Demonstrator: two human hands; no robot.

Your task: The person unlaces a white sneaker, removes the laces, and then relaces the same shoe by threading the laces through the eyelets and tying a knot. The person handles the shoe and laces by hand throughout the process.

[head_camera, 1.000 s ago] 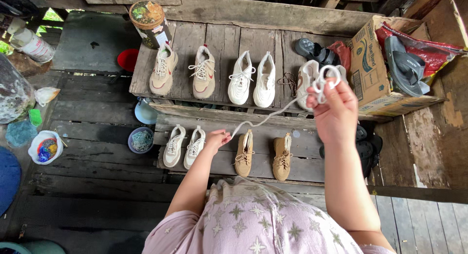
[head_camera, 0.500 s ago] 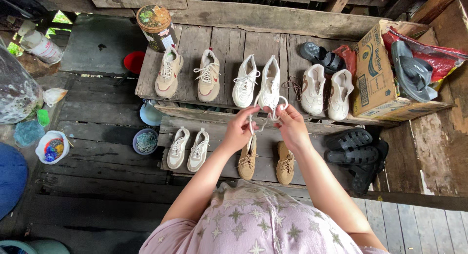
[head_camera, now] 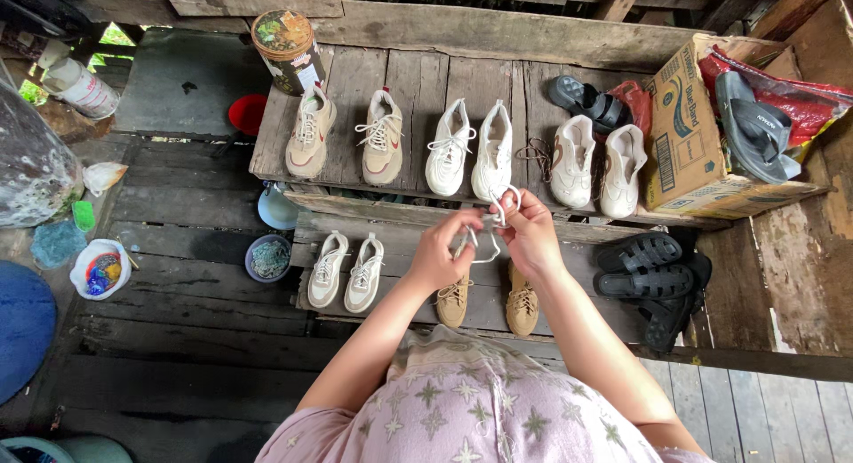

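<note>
My left hand [head_camera: 442, 250] and my right hand [head_camera: 530, 235] are close together over the lower wooden step, both pinching a white shoelace [head_camera: 496, 216] gathered into small loops between them. Under the hands stands a tan pair of shoes [head_camera: 487, 301], partly hidden by my wrists. On the upper wooden shelf [head_camera: 418, 72] sit pairs of sneakers in a row: a beige pair [head_camera: 345, 136], a white pair [head_camera: 472, 149] and a cream pair without laces [head_camera: 597, 163]. A white pair [head_camera: 346, 272] stands left of the tan one.
A round tin [head_camera: 285, 48] stands at the shelf's back left. A cardboard box [head_camera: 702, 139] with grey sandals is at right, black sandals [head_camera: 653, 267] below it. Small bowls [head_camera: 267, 258], a paint pot [head_camera: 99, 269] and a plastic bag [head_camera: 31, 165] lie at left.
My right hand came down from high at the right, where it held the lace stretched out, and met the left hand in the middle. The lace is now bunched into loops.
</note>
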